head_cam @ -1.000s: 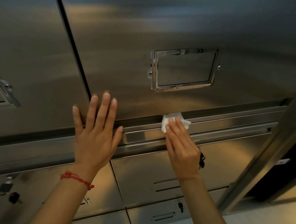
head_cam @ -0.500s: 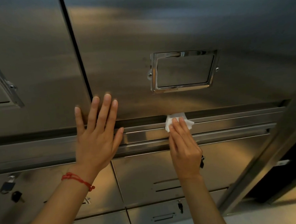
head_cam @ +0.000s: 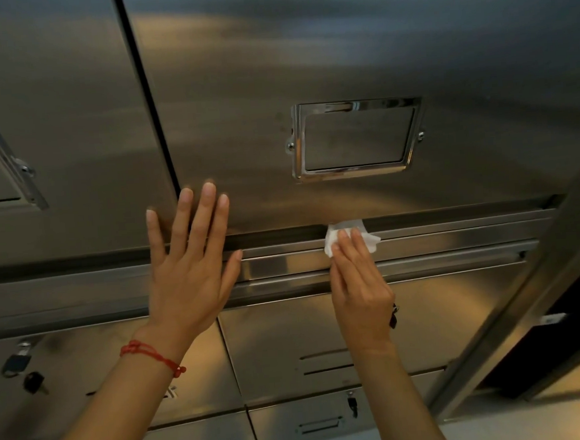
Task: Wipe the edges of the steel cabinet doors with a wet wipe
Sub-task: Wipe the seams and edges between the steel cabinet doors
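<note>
Right hand (head_cam: 362, 293), fingers straight, presses wet wipe (head_cam: 350, 238) against door's bottom edge (head_cam: 452, 210) below the label holder (head_cam: 356, 138), left hand (head_cam: 189, 271) flat nearby; mid-wipe, next I'd slide along toward the corner.

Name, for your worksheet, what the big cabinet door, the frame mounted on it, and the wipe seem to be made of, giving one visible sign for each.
Cabinet door: apparently brushed stainless steel; grey, with soft, blurred reflections.
Label frame: polished, probably chromed metal; sharp mirror-like glints, with small fixings at its sides.
Wet wipe: thin white non-woven cloth or paper; it crumples under the right hand. Wetness cannot be seen.
</note>
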Action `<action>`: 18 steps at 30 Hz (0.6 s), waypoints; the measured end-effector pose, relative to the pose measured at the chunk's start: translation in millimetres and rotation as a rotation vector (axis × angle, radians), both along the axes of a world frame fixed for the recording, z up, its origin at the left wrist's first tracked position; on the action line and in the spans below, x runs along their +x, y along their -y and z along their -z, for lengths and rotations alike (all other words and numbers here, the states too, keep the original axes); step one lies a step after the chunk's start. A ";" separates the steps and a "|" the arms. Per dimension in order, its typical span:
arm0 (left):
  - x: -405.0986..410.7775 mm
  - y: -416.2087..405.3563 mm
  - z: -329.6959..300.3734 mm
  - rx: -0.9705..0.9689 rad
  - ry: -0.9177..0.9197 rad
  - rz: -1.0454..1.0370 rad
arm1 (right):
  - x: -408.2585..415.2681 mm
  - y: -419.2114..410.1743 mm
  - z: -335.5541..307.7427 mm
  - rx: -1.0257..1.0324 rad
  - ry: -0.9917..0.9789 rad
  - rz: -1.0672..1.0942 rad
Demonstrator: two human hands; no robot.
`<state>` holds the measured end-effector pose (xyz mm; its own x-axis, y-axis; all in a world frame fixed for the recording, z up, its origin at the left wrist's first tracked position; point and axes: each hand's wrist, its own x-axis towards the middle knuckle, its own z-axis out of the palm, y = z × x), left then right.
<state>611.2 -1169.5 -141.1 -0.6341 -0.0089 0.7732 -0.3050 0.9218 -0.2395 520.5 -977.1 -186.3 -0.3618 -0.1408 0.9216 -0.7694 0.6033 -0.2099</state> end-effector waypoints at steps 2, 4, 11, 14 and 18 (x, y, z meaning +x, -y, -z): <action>-0.4 -1.1 0.2 0.014 0.003 -0.006 | 4.1 7.5 -0.3 0.027 -0.005 -0.040; -1.3 -3.1 0.5 0.030 0.001 -0.010 | 5.0 9.4 0.0 0.112 -0.032 -0.104; -0.1 -9.8 -1.4 0.073 0.000 -0.001 | -5.4 -3.3 2.9 0.052 -0.016 -0.065; 1.4 -10.6 -1.7 0.077 0.005 0.000 | -0.3 2.0 1.7 -0.012 0.028 -0.043; 0.1 -16.4 -0.9 0.131 0.000 0.000 | 4.6 8.0 -2.0 0.047 0.010 -0.093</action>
<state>611.3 -1153.1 -140.2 -0.6342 -0.1104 0.7652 -0.3053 0.9451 -0.1167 525.1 -985.1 -184.3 -0.3540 -0.2169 0.9097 -0.8208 0.5383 -0.1911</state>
